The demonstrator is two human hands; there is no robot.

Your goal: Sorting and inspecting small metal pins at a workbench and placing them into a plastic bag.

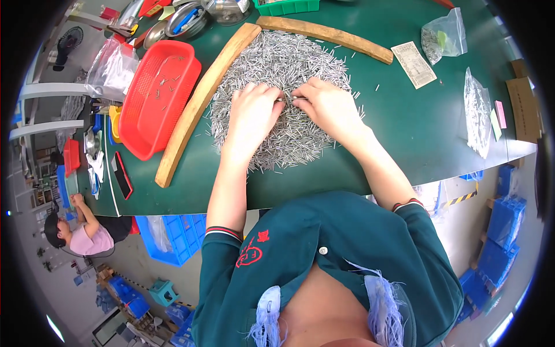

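Note:
A wide heap of short, thin silvery metal pins (289, 141) is spread over the green table (404, 133). Over its middle, my left hand (251, 113) is closed, thumb and fingertips pinched together. Just opposite, my right hand (329, 107) also pinches, its fingertips a small gap from the left ones. Whatever lies between the fingertips of either hand is too small to make out. Two wooden strips border the heap: one (202, 107) slants along its left side, and the other (329, 38) runs along its far side, their ends meeting at the top.
A red plastic basket (139, 124) with a few pins stands left of the wood. Metal bowls (188, 20) and a green tray (287, 6) sit at the back. To the right lie a paper slip (413, 65) and plastic bags (477, 113). Another person (87, 234) works at far left.

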